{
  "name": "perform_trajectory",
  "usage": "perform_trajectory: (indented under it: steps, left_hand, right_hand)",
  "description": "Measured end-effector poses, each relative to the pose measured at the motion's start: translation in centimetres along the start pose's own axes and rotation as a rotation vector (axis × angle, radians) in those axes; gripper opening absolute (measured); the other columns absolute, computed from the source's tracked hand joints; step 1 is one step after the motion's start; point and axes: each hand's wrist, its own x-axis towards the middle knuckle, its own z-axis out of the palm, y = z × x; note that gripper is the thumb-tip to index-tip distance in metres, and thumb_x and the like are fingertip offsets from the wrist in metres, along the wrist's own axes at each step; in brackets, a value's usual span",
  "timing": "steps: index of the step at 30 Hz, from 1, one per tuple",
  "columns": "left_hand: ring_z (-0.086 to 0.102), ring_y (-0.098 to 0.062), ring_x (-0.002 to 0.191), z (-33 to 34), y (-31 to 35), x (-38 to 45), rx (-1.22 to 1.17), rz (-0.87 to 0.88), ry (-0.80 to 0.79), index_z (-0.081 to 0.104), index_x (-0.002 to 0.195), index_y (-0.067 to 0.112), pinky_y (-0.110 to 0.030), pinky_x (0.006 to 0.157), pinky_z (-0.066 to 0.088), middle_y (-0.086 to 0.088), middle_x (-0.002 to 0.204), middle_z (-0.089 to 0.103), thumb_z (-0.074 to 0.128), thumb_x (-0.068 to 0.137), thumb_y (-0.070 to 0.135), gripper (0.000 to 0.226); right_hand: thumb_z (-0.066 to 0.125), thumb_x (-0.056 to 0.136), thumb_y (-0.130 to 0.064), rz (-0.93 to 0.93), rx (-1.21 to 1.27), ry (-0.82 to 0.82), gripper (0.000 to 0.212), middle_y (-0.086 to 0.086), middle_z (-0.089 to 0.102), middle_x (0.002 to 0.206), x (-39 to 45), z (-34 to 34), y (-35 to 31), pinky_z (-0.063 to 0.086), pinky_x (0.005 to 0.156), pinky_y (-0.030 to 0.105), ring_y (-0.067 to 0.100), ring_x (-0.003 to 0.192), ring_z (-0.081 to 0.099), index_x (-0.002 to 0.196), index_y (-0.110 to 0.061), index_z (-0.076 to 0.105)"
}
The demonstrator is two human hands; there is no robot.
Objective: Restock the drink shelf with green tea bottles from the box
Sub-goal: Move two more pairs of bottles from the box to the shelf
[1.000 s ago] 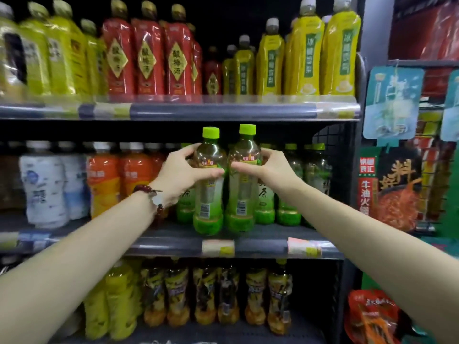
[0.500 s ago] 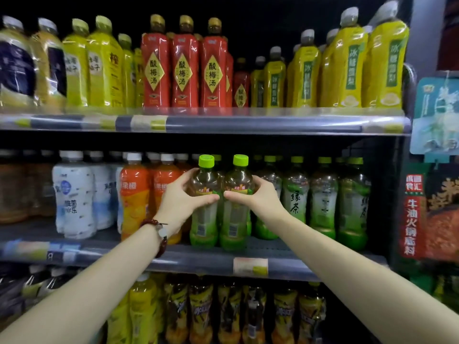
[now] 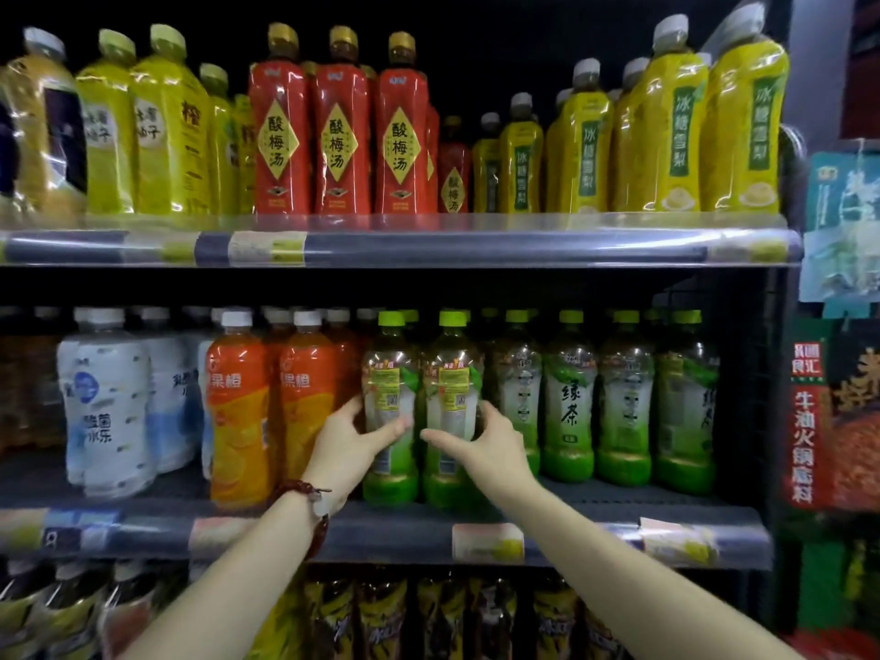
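Two green tea bottles [image 3: 421, 412] | orange bottles [image 3: 266, 412] left (touching, perhaps)

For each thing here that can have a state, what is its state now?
Left green tea bottle: upright on the middle shelf, capped, left hand curled round it.
Right green tea bottle: upright, capped, right hand curled round it.
Orange drink bottles: upright, capped.

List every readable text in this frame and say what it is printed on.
"酸梅汤": red bottles, top shelf.
"冰糖雪梨": yellow bottles, top shelf.
"果橙": orange bottles.
"绿茶": green tea bottle.
"牛油火锅底料": red packet.
Shelf price tags and the back labels on the two held bottles: unreadable.
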Motion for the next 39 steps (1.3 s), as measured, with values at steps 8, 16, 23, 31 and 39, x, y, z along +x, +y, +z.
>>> perform_trajectory:
  steps: [8,16,23,31,39]
  left_hand:
    - [0.060,-0.011,0.103,0.6,-0.1,-1.3,0.113,-0.008,0.026,0.056,0.113,0.029,-0.034,0.091,0.051,0.011,0.106,0.065,0.077,0.071,0.031,0.047]
    - [0.058,-0.009,0.099,1.0,-0.5,-1.9,0.227,0.023,0.123,0.049,0.110,0.033,-0.026,0.085,0.050,0.012,0.107,0.059,0.078,0.066,0.043,0.054]
    - [0.057,-0.021,0.113,2.2,-0.1,-3.2,0.460,0.053,0.197,0.046,0.125,0.017,-0.028,0.088,0.046,-0.004,0.125,0.060,0.070,0.078,0.039,0.057]
    - [0.062,-0.025,0.099,2.8,1.8,-5.5,0.810,0.053,0.246,0.050,0.122,0.007,-0.033,0.083,0.054,-0.012,0.112,0.064,0.063,0.085,0.023,0.042]
    - [0.059,-0.026,0.105,7.2,4.3,-9.4,0.855,0.166,0.195,0.057,0.117,0.010,-0.036,0.090,0.050,-0.011,0.115,0.061,0.061,0.083,0.012,0.035]
  right_hand:
    - [0.079,0.068,-0.048,-0.011,-0.084,0.013,0.076,0.001,0.066,0.121,-0.1,-0.5,0.1,0.049,0.099,0.033,0.018,0.116,0.059,0.131,-0.013,0.054]
    - [0.077,0.066,-0.054,0.002,-0.102,-0.026,0.085,0.005,0.062,0.128,-0.2,-0.7,0.9,0.047,0.103,0.039,0.021,0.123,0.054,0.135,-0.012,0.051]
    - [0.079,0.069,-0.049,-0.022,-0.122,0.075,0.078,0.004,0.061,0.117,-1.8,-0.2,0.8,0.041,0.074,0.020,0.014,0.099,0.054,0.128,-0.010,0.044]
    - [0.076,0.079,-0.033,-0.125,-0.371,-0.069,0.056,0.007,0.064,0.114,-2.7,-3.8,0.2,0.050,0.080,0.025,0.018,0.097,0.062,0.125,-0.009,0.054]
    - [0.072,0.081,-0.029,-0.167,-0.556,-0.060,0.045,0.009,0.067,0.115,-5.3,-10.9,2.8,0.052,0.090,0.036,0.026,0.108,0.061,0.119,-0.009,0.062]
